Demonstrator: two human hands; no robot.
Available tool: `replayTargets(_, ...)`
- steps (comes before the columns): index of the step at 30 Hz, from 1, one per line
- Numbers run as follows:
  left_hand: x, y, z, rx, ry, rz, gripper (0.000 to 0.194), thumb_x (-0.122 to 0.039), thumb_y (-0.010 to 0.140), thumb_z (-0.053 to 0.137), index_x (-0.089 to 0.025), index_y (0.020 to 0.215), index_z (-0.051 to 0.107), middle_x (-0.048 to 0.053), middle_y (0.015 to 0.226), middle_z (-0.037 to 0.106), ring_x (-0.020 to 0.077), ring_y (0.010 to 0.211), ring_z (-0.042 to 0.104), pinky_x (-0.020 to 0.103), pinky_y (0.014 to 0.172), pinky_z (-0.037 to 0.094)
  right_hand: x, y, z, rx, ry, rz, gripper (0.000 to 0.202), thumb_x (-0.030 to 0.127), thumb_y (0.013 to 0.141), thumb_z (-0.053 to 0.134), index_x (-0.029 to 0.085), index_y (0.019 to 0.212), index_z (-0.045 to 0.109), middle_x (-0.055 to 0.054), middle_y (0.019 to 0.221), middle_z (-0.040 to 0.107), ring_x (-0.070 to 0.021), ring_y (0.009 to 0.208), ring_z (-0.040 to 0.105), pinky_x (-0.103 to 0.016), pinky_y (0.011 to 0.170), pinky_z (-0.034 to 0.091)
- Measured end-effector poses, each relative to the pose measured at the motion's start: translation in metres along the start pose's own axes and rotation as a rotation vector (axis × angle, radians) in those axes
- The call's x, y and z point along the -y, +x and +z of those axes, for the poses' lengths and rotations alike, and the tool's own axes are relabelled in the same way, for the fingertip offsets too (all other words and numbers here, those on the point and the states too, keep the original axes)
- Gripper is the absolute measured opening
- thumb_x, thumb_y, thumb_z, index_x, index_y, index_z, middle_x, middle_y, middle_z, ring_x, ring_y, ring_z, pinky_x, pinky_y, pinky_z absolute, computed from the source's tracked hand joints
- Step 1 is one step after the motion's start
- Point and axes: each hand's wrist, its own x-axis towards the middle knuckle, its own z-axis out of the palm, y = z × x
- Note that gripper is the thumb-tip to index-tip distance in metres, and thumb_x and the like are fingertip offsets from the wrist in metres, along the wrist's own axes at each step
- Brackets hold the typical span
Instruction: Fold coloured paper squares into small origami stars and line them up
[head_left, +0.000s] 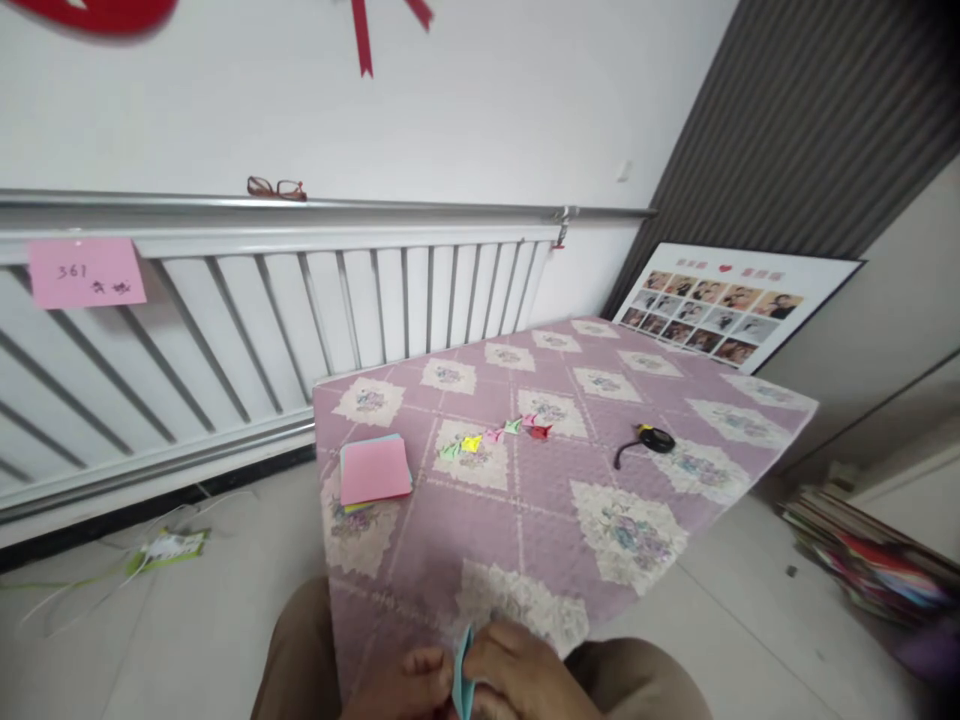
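At the near edge of the table, both of my hands hold a folded piece of light blue paper [463, 676]. My left hand [409, 685] pinches it from the left side. From the right, my right hand [521, 668] has its fingers curled over the paper. The lower part of the paper is cut off by the frame. Farther up the tabletop lies a row of several small folded paper pieces [493, 436] in green, yellow, pink and red. A stack of coloured paper sheets [376, 470], pink on top, rests near the left edge.
A patterned purple cloth covers the table [540, 530]. On its right lies a black tape measure [657, 439]. A photo board [720, 305] leans at the far end. Behind is a white radiator [390, 310], with glasses [277, 188] on the pipe above. Books [885, 560] are stacked at right.
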Motion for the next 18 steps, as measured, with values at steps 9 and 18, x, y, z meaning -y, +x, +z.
replayTargets(9, -0.066, -0.028, 0.011, -0.055, 0.480, 0.343, 0.036, -0.040, 0.080, 0.067, -0.024, 0.111, 0.058, 0.001, 0.096, 0.056, 0.0144, 0.083, 0.050, 0.026, 0.074, 0.038, 0.007, 0.002, -0.008, 0.013, -0.052, 0.008, 0.013, 0.030, 0.093, 0.050, 0.023, 0.083, 0.056, -0.001, 0.081, 0.061, -0.0138, 0.077, 0.057, -0.023, 0.068, 0.040)
replayTargets(18, -0.098, -0.042, 0.032, 0.154, 0.820, 0.499, 0.008, -0.024, 0.080, 0.067, -0.020, 0.086, 0.063, 0.004, 0.103, 0.060, 0.0175, 0.095, 0.055, 0.028, 0.085, 0.039, 0.020, 0.001, -0.016, -0.038, 0.019, 0.068, 0.009, 0.026, 0.090, 0.053, 0.025, 0.082, 0.057, -0.001, 0.083, 0.063, -0.0148, 0.079, 0.058, -0.024, 0.069, 0.042)
